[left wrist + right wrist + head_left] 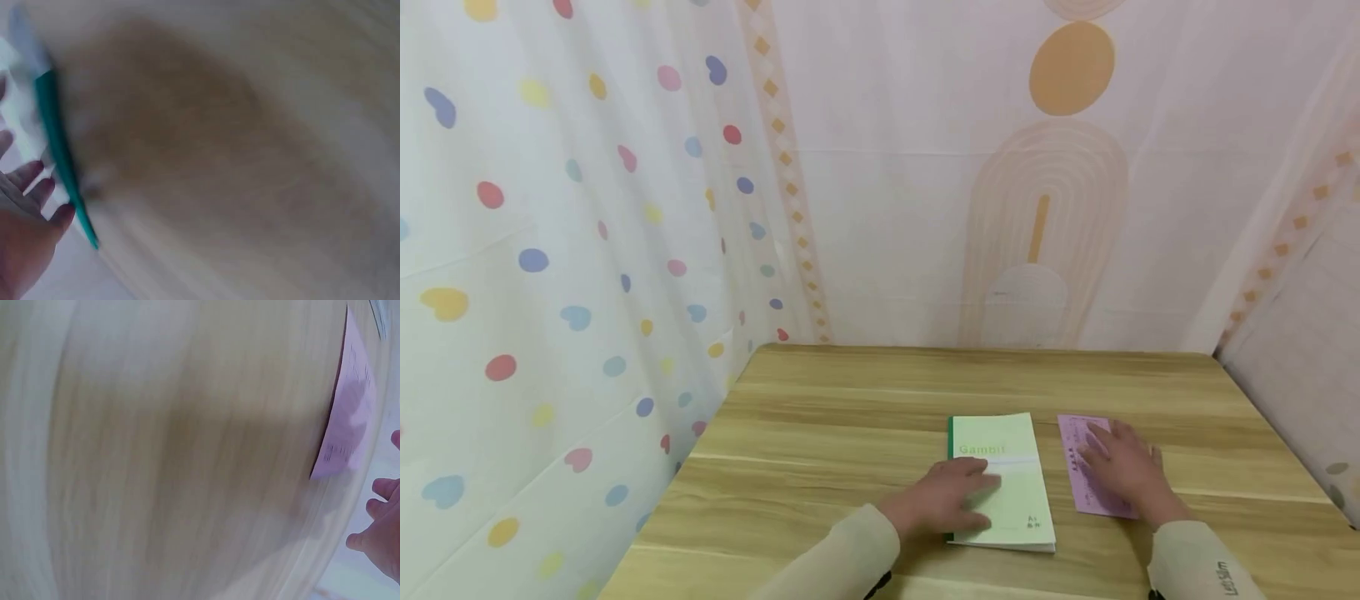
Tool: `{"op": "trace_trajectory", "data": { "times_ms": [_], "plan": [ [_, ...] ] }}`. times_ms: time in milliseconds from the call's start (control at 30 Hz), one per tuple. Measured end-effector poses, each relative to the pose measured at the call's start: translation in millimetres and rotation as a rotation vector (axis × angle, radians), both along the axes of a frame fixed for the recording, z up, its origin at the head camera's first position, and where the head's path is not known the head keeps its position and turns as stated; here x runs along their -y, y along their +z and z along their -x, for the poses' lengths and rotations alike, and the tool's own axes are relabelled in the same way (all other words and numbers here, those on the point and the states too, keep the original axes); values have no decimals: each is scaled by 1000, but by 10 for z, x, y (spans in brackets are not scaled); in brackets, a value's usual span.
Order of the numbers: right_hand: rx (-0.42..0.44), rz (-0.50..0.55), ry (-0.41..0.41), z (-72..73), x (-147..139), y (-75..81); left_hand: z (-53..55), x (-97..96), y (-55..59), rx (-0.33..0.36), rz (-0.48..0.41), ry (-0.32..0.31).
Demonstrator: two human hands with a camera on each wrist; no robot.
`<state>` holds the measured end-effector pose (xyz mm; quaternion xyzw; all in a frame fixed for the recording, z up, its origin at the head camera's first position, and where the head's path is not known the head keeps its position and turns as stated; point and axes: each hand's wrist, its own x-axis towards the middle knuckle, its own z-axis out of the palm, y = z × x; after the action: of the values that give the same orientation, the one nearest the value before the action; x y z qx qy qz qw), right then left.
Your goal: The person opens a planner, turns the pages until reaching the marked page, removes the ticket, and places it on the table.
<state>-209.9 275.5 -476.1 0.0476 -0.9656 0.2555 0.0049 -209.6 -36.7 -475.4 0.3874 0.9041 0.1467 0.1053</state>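
Note:
A pale green notebook (1017,500) with "Gambit" printed on its cover lies closed on the wooden table. My left hand (942,498) is over its left side, fingers spread across the cover. The dark green spine (57,128) runs beside the fingers in the left wrist view. To the right of the notebook is a sheet of purple paper (1081,487) with dark print. Over this paper my right hand (1126,468) has its fingers extended and hides much of it. In the right wrist view the fingers appear apart from the purple paper (344,422).
The wooden table (820,433) extends to the left and behind the notebook. A white curtain with coloured dots (580,250) hangs along the left side. Behind the table's far edge hangs a patterned curtain (895,250).

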Motion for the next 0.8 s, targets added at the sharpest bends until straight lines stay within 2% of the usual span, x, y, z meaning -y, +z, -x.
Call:
{"op": "trace_trajectory", "data": {
  "times_ms": [100, 167, 233, 300, 367, 467, 600, 700, 800],
  "plan": [
    [12, -4, -11, 9, -46, 21, -45, -1, -21, -144, 143, -32],
    [8, -5, -5, 18, -58, 43, -5, 14, -30, -186, 154, -18],
    [-6, -16, 2, 29, -66, 68, 66, 74, -25, -197, 134, 28],
    [-24, -40, 7, 48, -77, 97, 174, 197, -1, -186, 100, 101],
    [-42, -82, 11, 77, -104, 122, 298, 403, 47, -186, 48, 182],
    [-64, -154, 14, 119, -176, 162, 487, 798, 175, -246, 24, 295],
    [-68, -220, 2, 154, -301, 177, 706, 1341, 313, -327, 57, 496],
    [-76, -259, -22, 147, -409, 165, 786, 1642, 368, -320, 107, 639],
    [-90, -282, -43, 122, -508, 164, 799, 1828, 375, -312, 147, 702]
  ]
}}
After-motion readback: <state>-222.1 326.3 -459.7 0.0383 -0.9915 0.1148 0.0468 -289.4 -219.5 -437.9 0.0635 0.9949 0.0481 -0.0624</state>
